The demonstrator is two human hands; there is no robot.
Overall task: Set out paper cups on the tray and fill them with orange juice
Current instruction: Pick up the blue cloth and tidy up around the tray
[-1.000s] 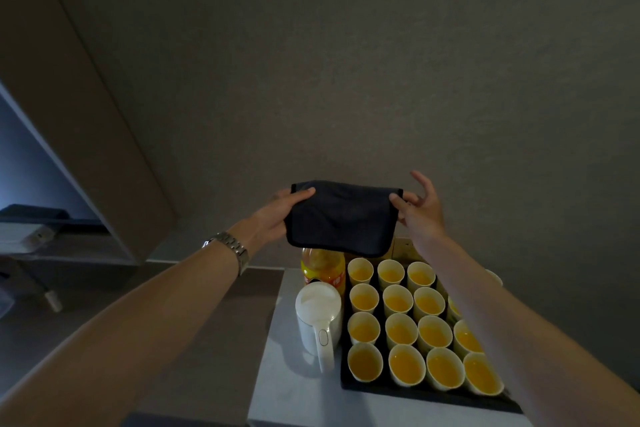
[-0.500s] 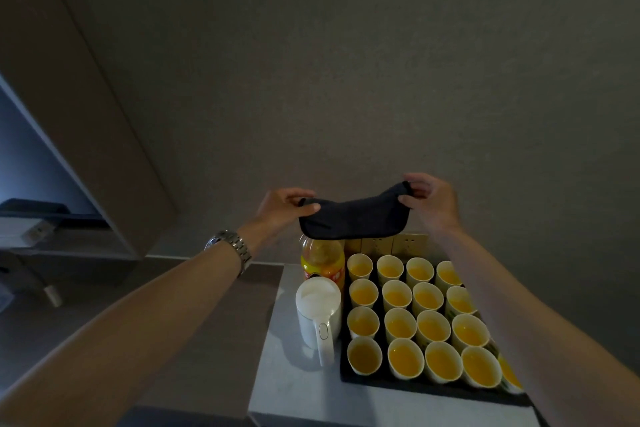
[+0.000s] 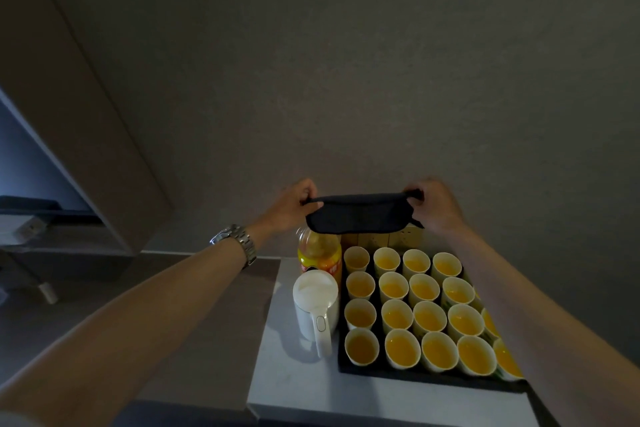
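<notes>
Dark cloth [image 3: 360,217], long axis left-right, pinched at its ends by left hand [image 3: 292,206] and right hand [image 3: 434,206], above far edge of tray [image 3: 415,376] of filled paper cups [image 3: 396,319].

On the black rectangular tray [image 3: 349,369], white paper cups of orange juice [image 3: 396,315] stand in four rows: sixteen show whole, four to a row, and at least two more peek out at the tray's right edge behind the forearm. Left of the tray stand one white lidded plastic jug [image 3: 316,308] and one clear plastic orange-juice bottle [image 3: 318,253]. Above the tray's far edge hangs one dark folded cloth [image 3: 360,214], with two hands on it, the left hand [image 3: 294,206] and the right hand [image 3: 434,204].
</notes>
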